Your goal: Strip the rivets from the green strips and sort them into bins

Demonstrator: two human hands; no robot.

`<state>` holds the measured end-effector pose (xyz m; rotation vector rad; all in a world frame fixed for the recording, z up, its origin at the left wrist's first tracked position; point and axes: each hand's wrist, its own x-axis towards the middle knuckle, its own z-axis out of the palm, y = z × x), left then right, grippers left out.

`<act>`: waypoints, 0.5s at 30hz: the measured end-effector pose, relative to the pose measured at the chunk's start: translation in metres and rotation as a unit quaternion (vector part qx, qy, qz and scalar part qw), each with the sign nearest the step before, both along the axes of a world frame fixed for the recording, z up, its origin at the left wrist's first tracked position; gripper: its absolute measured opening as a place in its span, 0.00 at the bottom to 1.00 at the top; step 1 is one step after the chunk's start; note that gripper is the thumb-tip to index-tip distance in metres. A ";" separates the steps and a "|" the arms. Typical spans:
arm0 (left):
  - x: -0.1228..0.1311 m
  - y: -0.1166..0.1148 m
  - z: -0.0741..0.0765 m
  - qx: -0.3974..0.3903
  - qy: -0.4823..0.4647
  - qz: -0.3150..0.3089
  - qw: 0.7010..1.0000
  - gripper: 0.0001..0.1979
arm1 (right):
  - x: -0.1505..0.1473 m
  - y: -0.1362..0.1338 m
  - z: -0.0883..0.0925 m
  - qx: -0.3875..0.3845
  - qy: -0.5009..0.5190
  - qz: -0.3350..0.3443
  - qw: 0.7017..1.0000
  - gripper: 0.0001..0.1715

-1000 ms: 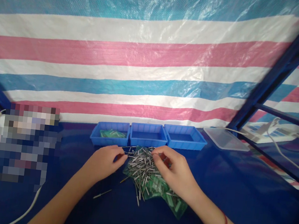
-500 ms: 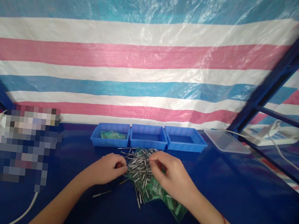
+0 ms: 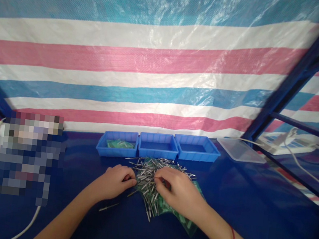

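A heap of small metal pins [image 3: 149,176] lies on green plastic pieces [image 3: 185,220] on the dark blue table [image 3: 224,203]. My left hand [image 3: 113,182] rests at the heap's left edge, fingers curled and pinched together; what it holds is hidden. My right hand [image 3: 178,192] lies over the heap's right side with its fingertips pinched among the pins. One stray pin [image 3: 108,207] lies on the table below my left wrist.
Three blue trays stand in a row behind the heap: the left tray [image 3: 118,144] holds green pieces; the middle tray [image 3: 158,145] and right tray [image 3: 196,147] look bare. A clear lid [image 3: 240,150] lies at the right. White cables [image 3: 29,223] run at the left. A striped tarp hangs behind.
Both hands have drawn nearer to me and lower over the heap. The far end of the pin heap, earlier under the right hand, now shows.
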<state>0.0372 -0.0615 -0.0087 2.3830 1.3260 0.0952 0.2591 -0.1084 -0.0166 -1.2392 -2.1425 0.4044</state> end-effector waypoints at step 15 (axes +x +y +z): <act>-0.009 0.005 0.017 0.151 -0.092 0.074 0.981 0.10 | 0.001 0.000 -0.003 0.006 0.008 0.014 1.000 0.10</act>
